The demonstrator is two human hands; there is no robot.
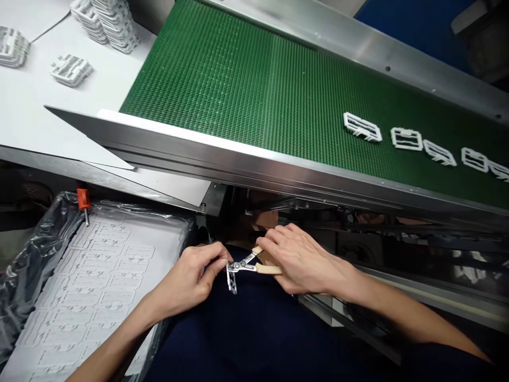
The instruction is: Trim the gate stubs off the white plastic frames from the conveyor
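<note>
Left hand [186, 278] pinching, right hand [302, 260] curled closed, wrists angled inward

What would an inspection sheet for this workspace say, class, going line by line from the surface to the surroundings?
surface: green studded conveyor belt with a steel side rail; a white sheet lies beside it.
job's things: cream-handled cutters, steel jaws at a small white plastic piece.
clutter: stacked white plastic frames on the sheet; more frames on the belt.
hands: left hand pinches the piece; right hand grips the cutters.
cables: nothing seen clearly.
surroundings: lower left, a tray of white moulded sheet in clear plastic film, with an orange clip.
</note>
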